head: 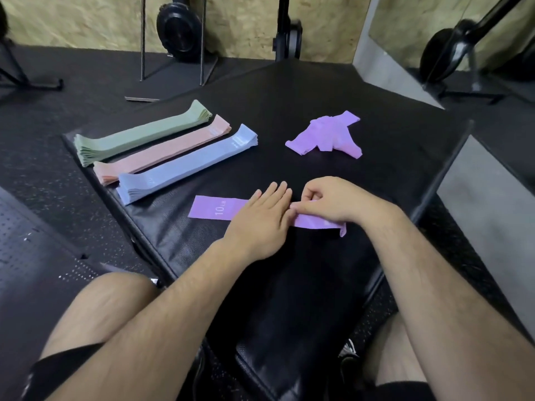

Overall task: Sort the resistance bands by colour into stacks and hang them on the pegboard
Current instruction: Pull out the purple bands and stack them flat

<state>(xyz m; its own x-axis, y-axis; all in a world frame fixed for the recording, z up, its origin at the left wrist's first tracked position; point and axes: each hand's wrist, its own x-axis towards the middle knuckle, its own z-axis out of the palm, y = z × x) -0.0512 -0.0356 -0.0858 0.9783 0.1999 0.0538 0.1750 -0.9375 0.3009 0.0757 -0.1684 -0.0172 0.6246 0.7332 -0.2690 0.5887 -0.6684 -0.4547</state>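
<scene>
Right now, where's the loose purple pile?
Head view: purple pile sits right of centre on the black mat, beyond the right hand, right of the blue stack.

bands [179, 166]: matt, finely woven-looking cloth
counter [362, 157]: black, faintly textured, slight sheen
floor [43, 134]: dark, speckled, rough
wall [86, 21]: rough chipboard

Gym: weight plates [177, 30] on racks, rubber flooring [58, 175], padded bench [289, 270].
</scene>
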